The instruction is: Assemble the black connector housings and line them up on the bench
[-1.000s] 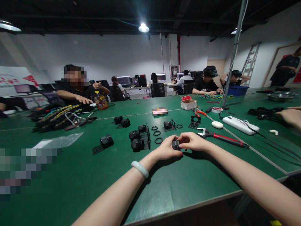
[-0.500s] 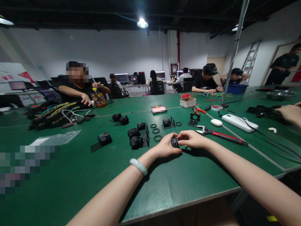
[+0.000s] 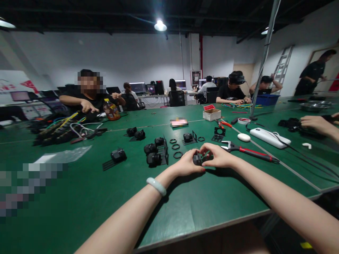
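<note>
Near the middle of the table, my left hand (image 3: pixel 187 163) is closed around a small black block-shaped part (image 3: pixel 197 159), whose exact kind I cannot make out. My right hand (image 3: pixel 215 156) curls its fingers and thumb about the right end of this part, where a dark piece shows between them. Just beyond my left hand lie several black ring nuts (image 3: pixel 177 155). To their left stand black parts with round barrels (image 3: pixel 153 159) beside an upright bracket. Another such part (image 3: pixel 118 155) rests on a slotted plate farther left.
An adjustable wrench (image 3: pixel 250 151) lies right of my hands, near a white oval object (image 3: pixel 243 137) and a white power strip (image 3: pixel 270 138). Behind are an empty-looking bracket (image 3: pixel 218 134) and a small box (image 3: pixel 212 114). Co-workers sit across the table; a co-worker's hand (image 3: pixel 315 123) is at right.
My right thumb and fingers have spread slightly and shifted around the part's right end, while my left hand stays put. The co-workers at left and right have moved their hands.
</note>
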A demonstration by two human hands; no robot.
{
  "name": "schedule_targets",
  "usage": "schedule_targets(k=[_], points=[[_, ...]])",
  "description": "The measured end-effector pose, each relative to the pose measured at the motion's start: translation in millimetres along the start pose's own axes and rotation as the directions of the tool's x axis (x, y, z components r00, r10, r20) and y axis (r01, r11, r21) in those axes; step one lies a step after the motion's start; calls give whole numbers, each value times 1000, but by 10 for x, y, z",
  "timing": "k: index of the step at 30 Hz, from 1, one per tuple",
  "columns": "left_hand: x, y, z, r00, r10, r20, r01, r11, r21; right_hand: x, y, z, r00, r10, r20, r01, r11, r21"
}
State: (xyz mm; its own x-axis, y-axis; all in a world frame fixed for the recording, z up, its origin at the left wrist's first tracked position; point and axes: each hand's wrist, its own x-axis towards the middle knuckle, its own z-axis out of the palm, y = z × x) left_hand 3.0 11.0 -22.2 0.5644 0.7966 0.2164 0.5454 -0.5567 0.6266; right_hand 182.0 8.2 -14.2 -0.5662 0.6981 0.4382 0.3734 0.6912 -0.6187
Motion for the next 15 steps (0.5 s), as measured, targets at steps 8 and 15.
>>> schedule_targets(k=[8,15], points=[[2,2,1,1000,2,7,-3,1000,29,0,-10,65,999,-14,-51,12,999,-40],[-1,20,-8,1000,23,4,-23,998,54,-4,-22,65,999,12,-43,-14,999,-33]])
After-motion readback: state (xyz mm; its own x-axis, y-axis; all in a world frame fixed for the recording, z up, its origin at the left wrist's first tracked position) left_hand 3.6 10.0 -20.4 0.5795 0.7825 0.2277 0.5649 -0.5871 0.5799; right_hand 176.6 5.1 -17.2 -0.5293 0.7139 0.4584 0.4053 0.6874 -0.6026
